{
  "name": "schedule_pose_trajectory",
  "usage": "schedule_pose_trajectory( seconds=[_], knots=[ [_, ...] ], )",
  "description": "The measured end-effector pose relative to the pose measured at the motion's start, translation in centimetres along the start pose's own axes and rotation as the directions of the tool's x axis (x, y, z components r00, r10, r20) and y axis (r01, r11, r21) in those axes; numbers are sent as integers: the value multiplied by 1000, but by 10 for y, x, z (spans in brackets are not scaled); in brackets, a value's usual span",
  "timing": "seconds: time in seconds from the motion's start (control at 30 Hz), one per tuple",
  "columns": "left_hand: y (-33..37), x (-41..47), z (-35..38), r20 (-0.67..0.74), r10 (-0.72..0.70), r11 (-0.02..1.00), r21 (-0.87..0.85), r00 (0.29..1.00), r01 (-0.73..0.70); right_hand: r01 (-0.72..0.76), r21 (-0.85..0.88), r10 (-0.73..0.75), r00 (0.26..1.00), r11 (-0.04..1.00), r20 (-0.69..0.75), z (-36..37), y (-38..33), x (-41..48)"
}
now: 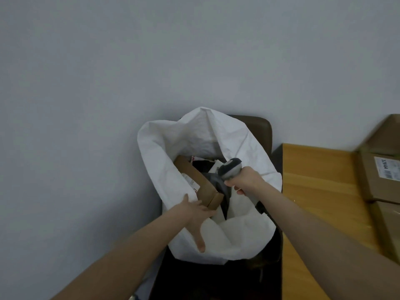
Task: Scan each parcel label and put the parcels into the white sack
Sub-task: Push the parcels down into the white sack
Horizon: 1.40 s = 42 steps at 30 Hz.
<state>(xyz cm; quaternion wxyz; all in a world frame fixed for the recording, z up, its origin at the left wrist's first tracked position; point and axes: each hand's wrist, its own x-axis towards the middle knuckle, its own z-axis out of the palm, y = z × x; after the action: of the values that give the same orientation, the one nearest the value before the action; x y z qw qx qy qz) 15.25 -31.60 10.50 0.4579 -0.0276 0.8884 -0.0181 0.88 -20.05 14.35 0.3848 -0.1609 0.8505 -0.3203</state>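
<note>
The white sack stands open in the middle of the view, on a dark chair. Inside it lie a brown cardboard parcel, a dark plastic-wrapped parcel and other packets. My left hand is spread with fingers apart at the sack's near-left rim, fingertips touching the near end of the cardboard parcel. My right hand is over the sack's right side, closed around the handle of a grey and black barcode scanner, whose head points down into the sack.
A wooden table runs along the right, with brown cardboard boxes stacked at its far right; the top one carries a white label. The dark chair under the sack stands against a plain grey wall.
</note>
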Motion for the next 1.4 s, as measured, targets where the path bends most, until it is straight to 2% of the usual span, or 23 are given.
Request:
schedule_pose_trajectory(
  seconds=[0.1, 0.13, 0.17, 0.23, 0.3, 0.37, 0.47, 0.53, 0.6, 0.63, 0.67, 0.7, 0.73, 0.77, 0.8, 0.83, 0.97, 1.1, 1.13, 1.2, 1.33, 1.37, 1.4],
  knots=[
    [-4, -4, 19, -149, -69, 957, 270, 986, 107, 51, 9, -52, 997, 999, 54, -4, 4, -10],
    [-7, -5, 21, -272, -86, 949, 270, 959, 162, 57, 27, -60, 992, 998, 107, -2, 7, -14],
    [-14, -9, 20, -403, -139, 955, 186, 905, 230, 60, 38, -66, 984, 997, 164, 0, 10, -19],
    [-36, -23, -1, -614, -325, 938, -113, 719, 328, 68, 68, -82, 970, 995, 229, 6, 17, -26],
    [-67, -45, -36, -735, -461, 883, -319, 498, 345, 68, 190, -106, 974, 979, 198, 10, 18, -25],
    [-88, -63, -68, -750, -555, 829, -463, 360, 314, 124, 162, -138, 987, 979, 77, 11, 8, -21],
    [-94, -72, -85, -785, -533, 842, -456, 316, 287, 173, -176, -207, 958, 969, -199, 0, -17, -14],
    [-102, -75, -80, -804, -525, 841, -439, 280, 316, 170, -145, -214, 899, 975, -381, -19, -40, -14],
    [-107, -74, -73, -842, -519, 835, -463, 145, 297, 196, -57, -195, 814, 979, -547, -39, -61, -15],
    [-107, -70, -66, -860, -498, 841, -447, 114, 305, 202, -52, -194, 787, 978, -586, -43, -67, -13],
    [-103, -63, -54, -863, -478, 848, -406, 164, 340, 190, -81, -201, 793, 978, -574, -43, -68, -12],
    [-96, -55, -41, -806, -496, 849, -372, 324, 374, 169, -123, -209, 828, 978, -520, -37, -64, -10],
    [-88, -46, -26, -671, -543, 835, -364, 505, 414, 146, -176, -209, 879, 974, -429, -26, -53, -7],
    [-81, -37, -9, -521, -568, 823, -346, 637, 450, 108, -233, -180, 933, 967, -313, -10, -37, -5],
    [-76, -32, 5, -440, -565, 825, -325, 698, 463, 63, -283, -127, 969, 957, -214, 6, -19, -3],
    [-74, -28, 15, -430, -556, 831, -301, 712, 467, 23, -310, -74, 985, 950, -155, 18, -3, -4],
    [-78, -27, 20, -554, -571, 817, -312, 606, 484, 1, -234, -42, 984, 972, -173, 26, 14, -4],
    [-70, -25, 20, -556, -546, 834, -293, 627, 467, 38, -178, -66, 986, 983, -153, 20, 10, -3],
    [-69, -26, 20, -584, -532, 842, -293, 613, 452, 26, -176, -52, 988, 984, -144, 20, 13, -3],
    [-71, -31, 11, -642, -532, 843, -336, 553, 421, -8, -150, -17, 986, 989, -165, 16, 19, -3],
    [-78, -45, -33, -712, -621, 777, -505, 327, 377, 4, -75, -25, 959, 997, -282, 0, 18, -1],
    [-76, -44, -37, -714, -629, 768, -512, 308, 384, 7, -86, -32, 952, 996, -303, -2, 16, -2],
    [-72, -43, -35, -701, -628, 769, -496, 337, 403, 8, -104, -41, 946, 995, -320, -3, 16, -3]
  ],
)
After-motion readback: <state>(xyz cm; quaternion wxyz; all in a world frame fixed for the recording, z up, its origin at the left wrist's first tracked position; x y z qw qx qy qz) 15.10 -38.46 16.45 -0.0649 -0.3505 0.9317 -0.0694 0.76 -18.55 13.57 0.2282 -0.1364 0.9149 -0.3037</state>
